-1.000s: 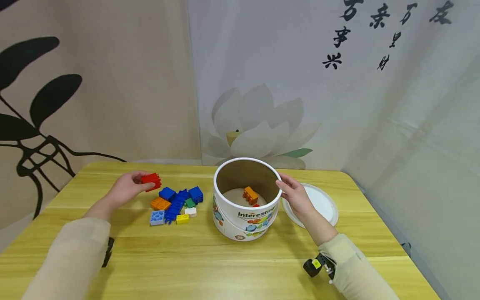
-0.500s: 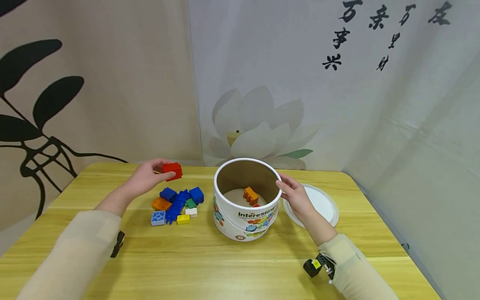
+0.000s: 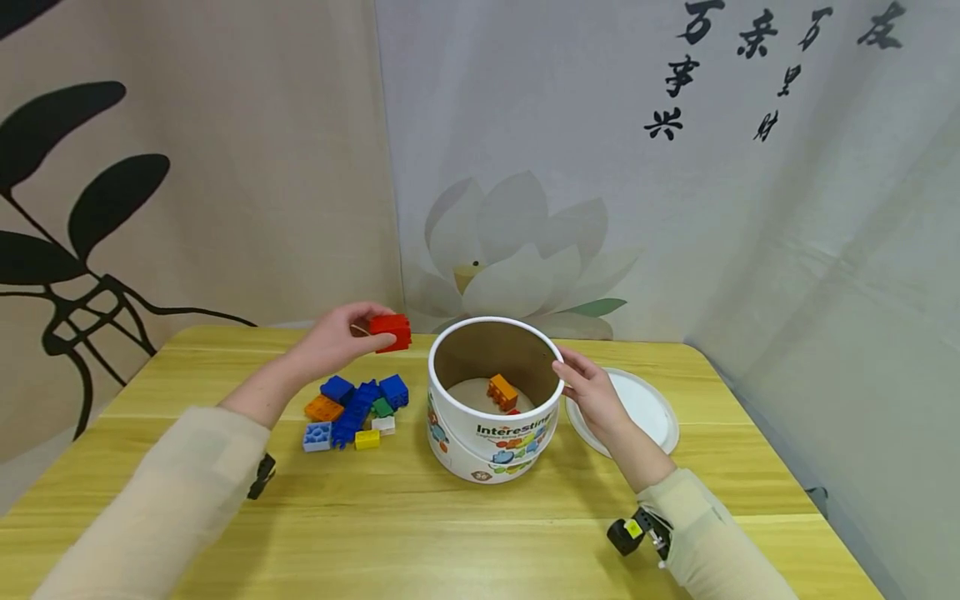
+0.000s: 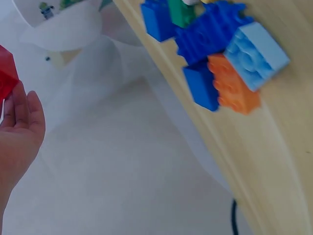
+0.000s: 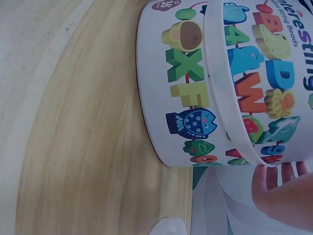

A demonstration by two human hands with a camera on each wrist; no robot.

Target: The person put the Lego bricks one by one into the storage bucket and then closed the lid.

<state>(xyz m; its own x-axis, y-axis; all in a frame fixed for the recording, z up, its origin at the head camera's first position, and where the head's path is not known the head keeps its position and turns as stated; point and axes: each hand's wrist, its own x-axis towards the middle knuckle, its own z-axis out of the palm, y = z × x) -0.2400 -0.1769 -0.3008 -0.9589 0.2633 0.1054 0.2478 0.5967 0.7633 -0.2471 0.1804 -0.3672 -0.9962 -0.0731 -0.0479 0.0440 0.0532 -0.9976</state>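
Note:
My left hand [image 3: 336, 340] pinches a red building block [image 3: 392, 332] between thumb and fingers, raised above the table to the left of the bucket. In the left wrist view the red block [image 4: 7, 73] shows only partly at the left edge. A round white bucket [image 3: 491, 446] with printed pictures stands with its top uncovered. Inside it lie an orange block [image 3: 502, 392] and a bit of a red one [image 3: 513, 411]. My right hand [image 3: 592, 394] grips the bucket's right rim, thumb over the edge; in the right wrist view its fingers [image 5: 274, 177] touch the bucket's side.
Left of the bucket lies a loose pile of blocks: a dark blue piece [image 3: 354, 415], an orange block [image 3: 323, 408], a light blue block [image 3: 317, 436], a yellow block [image 3: 367, 439] and others. A round white lid [image 3: 652, 410] lies on the wooden table [image 3: 420, 542] behind my right hand.
My left hand has carried the red block rightward and slightly up, from left of the pile to near the bucket. The right hand and the bucket have stayed in place.

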